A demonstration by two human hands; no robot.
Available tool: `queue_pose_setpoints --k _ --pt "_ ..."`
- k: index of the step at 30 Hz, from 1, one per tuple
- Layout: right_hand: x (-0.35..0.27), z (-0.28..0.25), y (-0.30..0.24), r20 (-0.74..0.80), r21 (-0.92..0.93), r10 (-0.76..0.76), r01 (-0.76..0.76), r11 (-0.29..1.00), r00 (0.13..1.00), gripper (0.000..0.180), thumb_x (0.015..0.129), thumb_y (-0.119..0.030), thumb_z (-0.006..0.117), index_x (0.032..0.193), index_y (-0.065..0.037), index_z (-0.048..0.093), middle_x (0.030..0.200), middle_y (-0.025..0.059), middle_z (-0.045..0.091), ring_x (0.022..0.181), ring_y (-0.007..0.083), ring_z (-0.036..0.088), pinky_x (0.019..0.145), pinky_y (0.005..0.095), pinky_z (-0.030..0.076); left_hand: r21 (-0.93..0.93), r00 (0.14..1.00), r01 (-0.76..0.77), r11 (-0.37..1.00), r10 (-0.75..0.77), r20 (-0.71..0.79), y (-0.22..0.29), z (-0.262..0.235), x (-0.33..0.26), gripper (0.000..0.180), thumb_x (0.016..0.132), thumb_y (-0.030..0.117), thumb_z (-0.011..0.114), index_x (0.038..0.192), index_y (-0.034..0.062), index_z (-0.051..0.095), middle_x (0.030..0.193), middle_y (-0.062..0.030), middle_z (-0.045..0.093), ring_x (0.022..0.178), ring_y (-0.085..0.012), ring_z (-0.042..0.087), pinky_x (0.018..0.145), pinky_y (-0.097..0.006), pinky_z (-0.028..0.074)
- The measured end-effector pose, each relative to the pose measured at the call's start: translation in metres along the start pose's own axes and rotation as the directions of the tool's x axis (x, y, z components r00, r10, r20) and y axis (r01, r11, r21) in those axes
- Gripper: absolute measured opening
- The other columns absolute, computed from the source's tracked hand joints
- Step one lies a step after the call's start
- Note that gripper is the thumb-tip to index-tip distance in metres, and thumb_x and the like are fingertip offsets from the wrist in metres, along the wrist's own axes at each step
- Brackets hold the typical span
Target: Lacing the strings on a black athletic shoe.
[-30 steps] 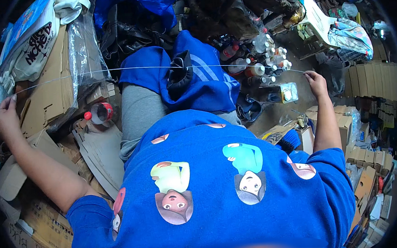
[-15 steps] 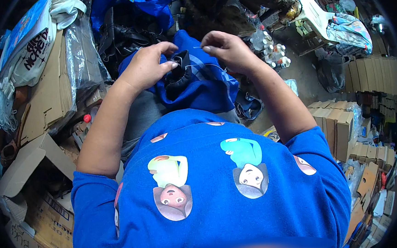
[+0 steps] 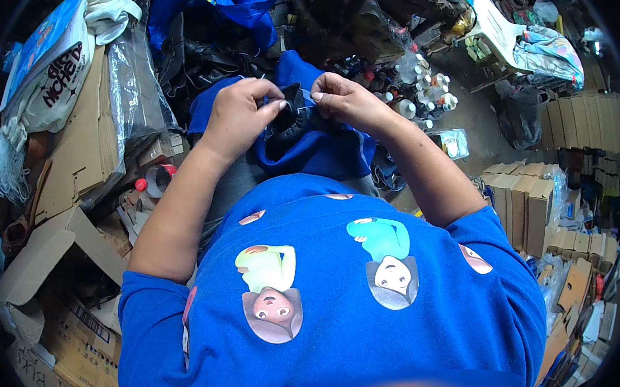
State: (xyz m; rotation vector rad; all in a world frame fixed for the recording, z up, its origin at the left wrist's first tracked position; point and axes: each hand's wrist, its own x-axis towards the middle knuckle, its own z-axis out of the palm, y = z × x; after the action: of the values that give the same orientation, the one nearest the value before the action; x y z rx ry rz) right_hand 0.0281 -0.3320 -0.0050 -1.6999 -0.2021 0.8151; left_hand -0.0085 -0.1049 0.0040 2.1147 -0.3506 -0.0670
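Over my lap lies a blue cloth (image 3: 314, 152), and on it sits a black gathered piece (image 3: 291, 123) that looks like a shoe upper. My left hand (image 3: 241, 119) is closed, its thumb and fingers pinching the left edge of the black piece. On the other side my right hand (image 3: 350, 104) is closed too, pinching a thin white thread (image 3: 305, 107) that runs to the black piece. Both sets of fingertips are close together. Whether a needle is between them is too small to tell.
Flattened cardboard (image 3: 80, 138) and an open carton (image 3: 49, 273) stand on my left. Several small bottles (image 3: 425, 95) are at the right, before a white plastic chair (image 3: 493, 33). Stacked cardboard boxes (image 3: 522, 196) line the right side. Blue plastic (image 3: 239, 8) and dark pieces lie ahead.
My right hand has come down and inward, nearer to the black piece. The long stretch of thread has shortened. My left hand has shifted slightly to the right and down.
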Motion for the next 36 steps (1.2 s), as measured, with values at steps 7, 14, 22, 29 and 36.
queue_pose_setpoints --k 7,14,22,29,36 --pt "0.000 -0.004 0.003 -0.057 0.080 -0.026 0.031 0.996 0.998 0.014 0.091 -0.024 0.058 0.094 -0.012 0.053 0.073 -0.0062 0.045 0.065 0.0040 0.041 0.057 0.0198 0.034 0.036 0.990 -0.106 0.994 0.101 0.101 -0.002 0.003 -0.042 0.015 0.080 0.005 0.065 0.094 0.0031 0.060 0.073 -0.0103 0.058 0.068 -0.0189 0.058 0.065 -0.030 0.046" --pt "-0.018 -0.076 0.016 -0.295 0.217 -0.064 0.132 0.967 0.953 0.012 0.090 -0.019 0.058 0.095 -0.008 0.057 0.075 -0.0031 0.054 0.065 0.0072 0.047 0.057 0.0215 0.039 0.033 0.981 0.164 0.986 -0.159 -0.109 -0.030 -0.028 -0.042 0.017 0.085 0.011 0.062 0.100 0.0034 0.060 0.074 -0.0077 0.059 0.071 -0.0148 0.058 0.068 -0.027 0.046" --pt "-0.010 -0.028 -0.012 -0.087 -0.412 -0.365 0.300 0.861 0.927 0.010 0.082 -0.006 0.065 0.092 -0.004 0.066 0.094 0.0052 0.057 0.090 0.0161 0.057 0.081 0.0278 0.046 0.096 0.985 -0.103 0.990 0.088 0.150 0.005 -0.009 0.014 0.032 0.076 0.018 0.071 0.106 0.0059 0.065 0.110 -0.0122 0.060 0.102 -0.0271 0.058 0.088 -0.034 0.046" --pt "0.003 -0.020 -0.026 0.054 -0.653 -0.352 0.299 0.696 0.935 0.013 0.078 -0.004 0.067 0.091 -0.008 0.068 0.090 0.0077 0.057 0.087 0.0214 0.059 0.078 0.0318 0.049 -0.025 0.917 0.045 0.999 -0.032 0.398 -0.004 -0.001 0.044 0.022 0.075 0.014 0.071 0.093 0.0029 0.068 0.092 -0.0057 0.055 0.090 -0.0180 0.055 0.083 -0.030 0.044" --pt "0.007 -0.023 -0.025 0.167 -0.724 -0.439 0.413 0.553 0.883 0.015 0.075 -0.007 0.069 0.089 -0.011 0.069 0.085 0.0085 0.058 0.084 0.0243 0.061 0.075 0.0329 0.050 -0.161 0.896 0.136 0.978 -0.052 0.440 -0.011 0.001 0.046 0.019 0.076 0.009 0.070 0.093 0.0017 0.068 0.091 -0.0043 0.059 0.089 -0.0151 0.056 0.083 -0.028 0.044"
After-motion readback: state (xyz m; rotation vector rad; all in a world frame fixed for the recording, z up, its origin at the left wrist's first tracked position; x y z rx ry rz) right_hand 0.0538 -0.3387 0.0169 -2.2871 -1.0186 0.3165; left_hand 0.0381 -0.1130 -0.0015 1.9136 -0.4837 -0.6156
